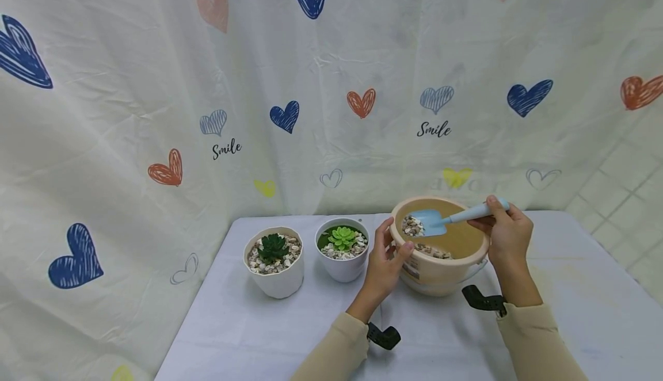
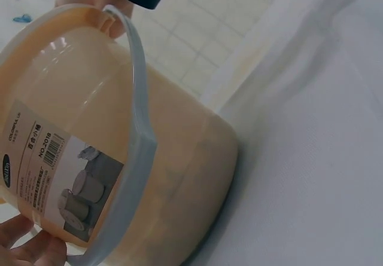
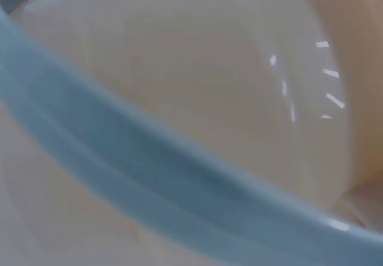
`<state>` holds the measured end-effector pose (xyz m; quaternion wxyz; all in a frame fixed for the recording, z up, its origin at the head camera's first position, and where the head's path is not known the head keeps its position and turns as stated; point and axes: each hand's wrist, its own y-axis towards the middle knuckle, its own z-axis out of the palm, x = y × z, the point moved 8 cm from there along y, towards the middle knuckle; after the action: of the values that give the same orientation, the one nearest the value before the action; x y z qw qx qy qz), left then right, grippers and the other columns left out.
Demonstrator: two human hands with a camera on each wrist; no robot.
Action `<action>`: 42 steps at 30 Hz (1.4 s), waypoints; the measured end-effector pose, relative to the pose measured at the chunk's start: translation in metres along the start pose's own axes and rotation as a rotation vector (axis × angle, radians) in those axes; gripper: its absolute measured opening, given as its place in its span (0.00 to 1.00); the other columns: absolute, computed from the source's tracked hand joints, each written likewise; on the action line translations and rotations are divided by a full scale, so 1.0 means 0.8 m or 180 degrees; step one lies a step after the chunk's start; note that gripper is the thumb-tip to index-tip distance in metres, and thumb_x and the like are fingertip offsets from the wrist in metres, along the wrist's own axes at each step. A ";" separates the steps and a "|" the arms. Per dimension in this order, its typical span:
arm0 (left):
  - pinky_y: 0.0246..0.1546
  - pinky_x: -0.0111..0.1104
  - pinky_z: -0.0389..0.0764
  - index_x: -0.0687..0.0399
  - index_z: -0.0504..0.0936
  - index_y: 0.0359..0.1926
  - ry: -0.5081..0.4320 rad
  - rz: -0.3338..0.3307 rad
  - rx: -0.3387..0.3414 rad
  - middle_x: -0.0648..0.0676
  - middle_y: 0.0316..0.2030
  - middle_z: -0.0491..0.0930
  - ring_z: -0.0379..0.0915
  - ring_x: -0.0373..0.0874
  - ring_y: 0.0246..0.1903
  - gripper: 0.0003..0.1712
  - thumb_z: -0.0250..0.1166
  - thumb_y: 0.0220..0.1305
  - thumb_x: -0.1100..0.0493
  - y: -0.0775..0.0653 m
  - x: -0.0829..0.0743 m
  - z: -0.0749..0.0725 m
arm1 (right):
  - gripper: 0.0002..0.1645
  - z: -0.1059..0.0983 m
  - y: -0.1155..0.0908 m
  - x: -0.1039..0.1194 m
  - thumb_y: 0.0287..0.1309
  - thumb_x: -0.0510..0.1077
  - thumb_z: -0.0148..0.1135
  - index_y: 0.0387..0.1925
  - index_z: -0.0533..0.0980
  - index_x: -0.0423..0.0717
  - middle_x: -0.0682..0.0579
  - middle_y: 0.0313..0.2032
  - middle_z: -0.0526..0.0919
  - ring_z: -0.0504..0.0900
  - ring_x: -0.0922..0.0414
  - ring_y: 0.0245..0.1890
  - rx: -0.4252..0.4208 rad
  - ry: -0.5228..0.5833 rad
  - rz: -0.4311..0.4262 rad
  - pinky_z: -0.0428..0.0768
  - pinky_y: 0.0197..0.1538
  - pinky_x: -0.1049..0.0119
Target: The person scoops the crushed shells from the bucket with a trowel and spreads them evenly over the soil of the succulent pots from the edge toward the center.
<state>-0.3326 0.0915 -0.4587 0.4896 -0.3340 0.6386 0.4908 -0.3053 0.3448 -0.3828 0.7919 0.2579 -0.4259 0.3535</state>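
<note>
A beige plastic bucket [image 1: 435, 286] with a grey-blue handle [image 2: 139, 140] stands on the table, tilted a little towards me. My left hand [image 1: 383, 267] grips its left side near the rim, thumb at the front. The right hand [image 1: 510, 236] holds a light blue trowel [image 1: 466, 214] by its handle, over the bucket's right rim. Small mixed pebbles [image 1: 412, 227] lie on the trowel's blade, inside the bucket mouth. More pebbles [image 1: 433, 251] show below, partly hidden by the near wall. In the right wrist view the bucket wall [image 3: 203, 80] and handle fill the picture.
Left of the bucket stands a white pot [image 1: 342, 268] with a light green succulent [image 1: 342, 238] and pebbles. Further left is another white pot [image 1: 282, 282] with a dark green succulent [image 1: 273, 248]. A white cloth covers the table [image 1: 223, 323]; a heart-printed curtain [image 1: 383, 41] hangs behind.
</note>
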 end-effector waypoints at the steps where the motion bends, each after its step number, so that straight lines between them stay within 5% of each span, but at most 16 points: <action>1: 0.74 0.51 0.64 0.24 0.54 0.77 -0.0012 -0.0006 0.0003 0.48 0.73 0.67 0.62 0.40 0.73 0.39 0.62 0.71 0.39 0.000 0.000 0.000 | 0.10 0.000 0.000 0.000 0.64 0.44 0.69 0.35 0.84 0.39 0.49 0.23 0.86 0.88 0.55 0.19 0.0002 -0.0008 0.0010 0.85 0.25 0.63; 10: 0.71 0.48 0.69 0.27 0.55 0.78 -0.0006 -0.0058 0.0125 0.51 0.72 0.68 0.64 0.43 0.73 0.41 0.63 0.70 0.38 0.001 -0.006 -0.003 | 0.10 -0.002 0.002 0.000 0.64 0.46 0.69 0.36 0.83 0.41 0.51 0.27 0.86 0.89 0.56 0.23 0.0101 -0.0030 0.0183 0.86 0.28 0.64; 20: 0.66 0.50 0.74 0.31 0.53 0.79 0.0645 -0.0420 0.0404 0.56 0.73 0.67 0.69 0.55 0.69 0.46 0.67 0.67 0.39 -0.013 -0.035 -0.018 | 0.11 0.008 0.001 0.007 0.64 0.46 0.69 0.36 0.82 0.40 0.50 0.31 0.83 0.90 0.54 0.25 0.0389 0.0090 0.0386 0.87 0.33 0.62; 24: 0.64 0.51 0.76 0.36 0.58 0.77 0.0934 -0.0292 0.0548 0.56 0.70 0.71 0.74 0.56 0.65 0.44 0.67 0.66 0.40 -0.026 -0.059 -0.032 | 0.13 0.021 -0.002 0.013 0.63 0.47 0.70 0.37 0.82 0.40 0.50 0.32 0.82 0.90 0.54 0.26 0.0465 0.0120 0.0416 0.87 0.34 0.61; 27: 0.59 0.49 0.81 0.43 0.69 0.71 0.1075 0.0130 0.0305 0.56 0.62 0.80 0.80 0.55 0.58 0.34 0.67 0.68 0.45 -0.029 -0.084 -0.058 | 0.12 0.036 -0.005 0.017 0.63 0.47 0.69 0.38 0.82 0.41 0.51 0.32 0.82 0.90 0.54 0.26 0.0532 0.0107 0.0436 0.88 0.35 0.61; 31: 0.53 0.47 0.83 0.47 0.80 0.59 0.1492 0.0933 -0.0507 0.53 0.51 0.85 0.83 0.50 0.52 0.21 0.69 0.65 0.54 -0.032 -0.111 -0.106 | 0.09 0.060 -0.010 0.017 0.67 0.46 0.66 0.40 0.82 0.43 0.50 0.35 0.81 0.90 0.55 0.28 0.0681 0.0084 0.0428 0.87 0.37 0.62; 33: 0.53 0.47 0.82 0.49 0.80 0.57 0.1822 0.1122 -0.0846 0.52 0.52 0.84 0.81 0.49 0.54 0.22 0.70 0.63 0.53 -0.033 -0.113 -0.126 | 0.09 0.072 -0.013 0.015 0.67 0.46 0.65 0.41 0.82 0.44 0.50 0.37 0.81 0.90 0.56 0.29 0.0760 0.0072 0.0443 0.87 0.38 0.63; 36: 0.57 0.50 0.79 0.51 0.76 0.62 0.2283 0.1007 -0.0998 0.54 0.60 0.77 0.73 0.52 0.62 0.33 0.74 0.58 0.47 -0.032 -0.099 -0.144 | 0.11 0.088 -0.018 0.008 0.68 0.47 0.64 0.44 0.80 0.45 0.49 0.40 0.79 0.90 0.56 0.31 0.0871 0.0032 0.0494 0.87 0.41 0.64; 42: 0.69 0.56 0.68 0.51 0.61 0.76 0.2708 0.0189 -0.0888 0.61 0.75 0.60 0.57 0.58 0.74 0.65 0.76 0.44 0.25 -0.026 -0.045 -0.158 | 0.13 0.110 -0.023 -0.012 0.70 0.49 0.62 0.47 0.77 0.44 0.50 0.39 0.78 0.89 0.56 0.31 0.0907 -0.0105 0.0656 0.87 0.44 0.65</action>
<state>-0.3405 -0.0371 -0.4259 0.1194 -0.5505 0.7201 0.4051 -0.3382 0.2678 -0.3485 0.6998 0.3282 -0.4086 0.4854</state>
